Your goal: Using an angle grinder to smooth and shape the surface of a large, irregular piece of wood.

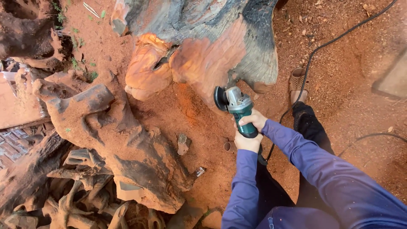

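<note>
Just right of the frame's centre, both hands grip a green angle grinder (237,108). The right hand (253,120) is wrapped around the upper part of its body, and the left hand (247,143) is clamped around the handle end just below, the two hands almost touching. Both arms wear purple sleeves (296,152) that run down to the lower right corner. The grinder's dark disc (220,98) points left and up and sits against the freshly cut orange face of a large stump (203,59), which fills the upper middle of the frame; its outer bark is grey and dark. A black cable (322,46) runs from the grinder's rear up to the upper right corner over red, dusty ground (352,85). A sandalled foot (298,82) stands beside the stump's right edge. In the left half lie gnarled, dust-coated roots (127,144), with a small stone (183,143) between them and the hands.
</note>
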